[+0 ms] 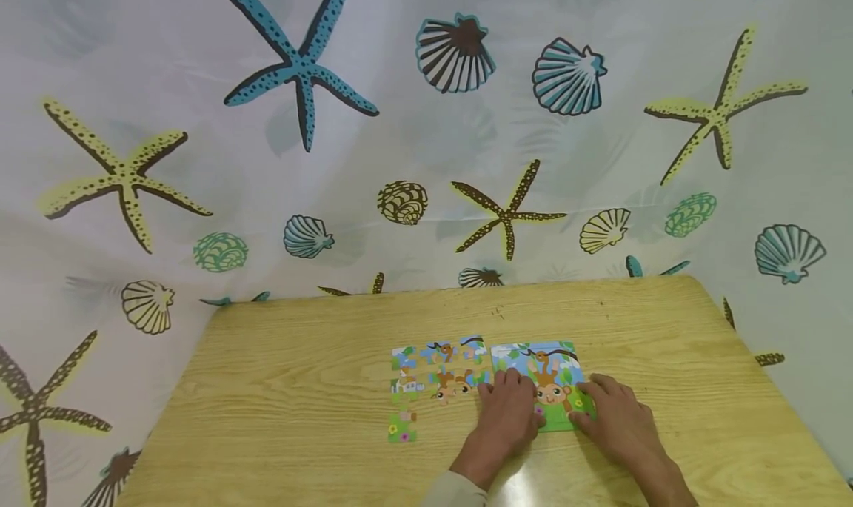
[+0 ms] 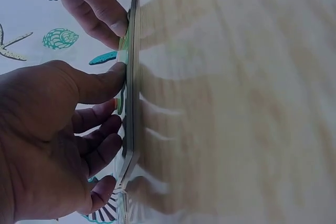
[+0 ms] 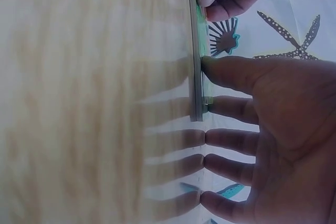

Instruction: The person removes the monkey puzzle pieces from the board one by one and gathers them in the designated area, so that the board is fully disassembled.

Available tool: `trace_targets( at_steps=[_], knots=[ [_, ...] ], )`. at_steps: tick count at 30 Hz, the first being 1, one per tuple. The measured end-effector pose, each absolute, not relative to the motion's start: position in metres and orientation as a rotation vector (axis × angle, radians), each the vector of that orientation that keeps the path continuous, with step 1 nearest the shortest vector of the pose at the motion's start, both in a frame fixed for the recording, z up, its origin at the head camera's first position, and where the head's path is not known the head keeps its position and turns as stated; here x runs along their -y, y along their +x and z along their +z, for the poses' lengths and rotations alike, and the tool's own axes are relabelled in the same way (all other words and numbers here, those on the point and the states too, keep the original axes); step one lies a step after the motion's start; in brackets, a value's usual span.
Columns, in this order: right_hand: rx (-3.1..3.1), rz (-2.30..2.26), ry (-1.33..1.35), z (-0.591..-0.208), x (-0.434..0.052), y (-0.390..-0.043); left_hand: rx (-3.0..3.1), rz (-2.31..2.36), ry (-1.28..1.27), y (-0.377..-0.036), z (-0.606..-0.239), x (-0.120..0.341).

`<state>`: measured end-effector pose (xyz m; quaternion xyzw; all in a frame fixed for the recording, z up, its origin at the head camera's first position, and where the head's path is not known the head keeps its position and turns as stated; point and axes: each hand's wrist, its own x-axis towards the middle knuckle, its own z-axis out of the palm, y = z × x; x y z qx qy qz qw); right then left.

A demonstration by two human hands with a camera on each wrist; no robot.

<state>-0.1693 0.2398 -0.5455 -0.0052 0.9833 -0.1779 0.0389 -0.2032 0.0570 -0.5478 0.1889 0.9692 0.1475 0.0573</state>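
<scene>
Two hands rest on a puzzle board (image 1: 543, 377) lying flat on the wooden worktop (image 1: 280, 388), slightly right of centre near the front edge. The left hand (image 1: 508, 411) lies at the board's 8 o'clock corner, fingers straight and spread — tips pressing the printed monkey picture; the left wrist view shows the thumb (image 2: 102, 82) and fingertips against the board's face (image 2: 129, 77). The right hand (image 1: 616, 414) sits at the board's 4 o'clock corner, grip likewise flat and spread, thumb (image 3: 231, 72) on the board's edge (image 3: 196, 51), remaining fingers straight with their tips on the worktop just beside it. Neither hand pinches anything.

Loose puzzle pieces (image 1: 436, 377) lie at the board's 9 o'clock, close together but partly apart; one single piece (image 1: 402, 427) sits at 7 o'clock of that group. A curtain (image 1: 426, 122) printed with starfish and shells hangs behind the worktop at 12 o'clock.
</scene>
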Motion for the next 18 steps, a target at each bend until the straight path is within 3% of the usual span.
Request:
trace_targets(
  at_steps=[18],
  knots=[
    [-2.987,-0.556,0.044,-0.5425,-0.2375,-0.1728,-2.873,0.742,0.591,-0.2035,-0.5491,-0.0527]
  ],
)
